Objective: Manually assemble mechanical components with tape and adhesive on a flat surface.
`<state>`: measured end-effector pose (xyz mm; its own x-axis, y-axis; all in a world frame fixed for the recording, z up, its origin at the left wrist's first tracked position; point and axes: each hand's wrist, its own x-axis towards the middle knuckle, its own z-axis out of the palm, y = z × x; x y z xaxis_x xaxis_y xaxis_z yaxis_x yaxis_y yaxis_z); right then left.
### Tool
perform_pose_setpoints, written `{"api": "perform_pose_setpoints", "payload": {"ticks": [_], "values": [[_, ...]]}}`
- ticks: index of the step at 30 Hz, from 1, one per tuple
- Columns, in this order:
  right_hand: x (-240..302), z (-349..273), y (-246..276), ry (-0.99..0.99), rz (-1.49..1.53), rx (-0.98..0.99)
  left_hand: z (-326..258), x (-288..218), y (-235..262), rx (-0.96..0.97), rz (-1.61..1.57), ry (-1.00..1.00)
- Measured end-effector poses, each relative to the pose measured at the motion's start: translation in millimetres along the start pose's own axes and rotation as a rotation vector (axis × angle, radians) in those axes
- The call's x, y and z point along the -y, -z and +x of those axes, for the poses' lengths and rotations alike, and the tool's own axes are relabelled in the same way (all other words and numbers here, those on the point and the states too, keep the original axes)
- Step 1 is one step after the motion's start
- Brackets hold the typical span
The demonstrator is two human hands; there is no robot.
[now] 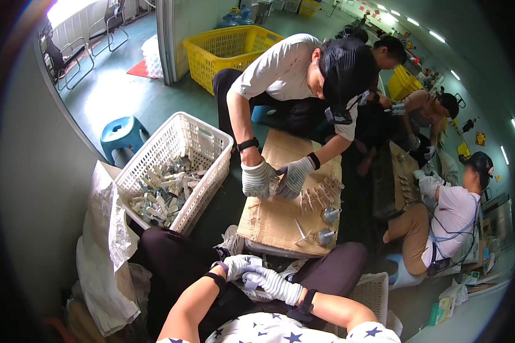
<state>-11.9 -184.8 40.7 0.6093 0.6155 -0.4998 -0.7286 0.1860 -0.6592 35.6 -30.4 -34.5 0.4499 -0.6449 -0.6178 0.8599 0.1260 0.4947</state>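
One person (277,66) leans in from across a low work surface topped with cardboard (269,220), both of that person's gloved hands brought together over the far part of the board. To the left stands a white basket (209,134), partly filled with a jumble of small pale parts (169,194), with a blue stool (123,131) just beyond it; a yellow basket (212,66) sits behind. Near the lap, the gloved left hand (237,267) and the gloved right hand (269,282) meet, right fingers close against the left; whether either set is clamped on something I cannot tell. Ahead of them, on the cardboard's right half, lie a row of small pieces (320,195), two metal cups (331,215), and, smallest, thin white sticks (300,230) near the closer cup.
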Motion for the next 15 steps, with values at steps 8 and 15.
{"api": "perform_pose_setpoints", "payload": {"ticks": [8, 15], "values": [[0.3, 0.0, 9.1, 0.019, -0.172, -0.095, -16.1, -8.2, -9.2, -0.001, 0.287, -0.094], [9.6, -2.7, 14.6, 0.068, -0.221, -0.083, -25.7, -26.4, -19.5, -0.196, 0.850, -0.214]]}}
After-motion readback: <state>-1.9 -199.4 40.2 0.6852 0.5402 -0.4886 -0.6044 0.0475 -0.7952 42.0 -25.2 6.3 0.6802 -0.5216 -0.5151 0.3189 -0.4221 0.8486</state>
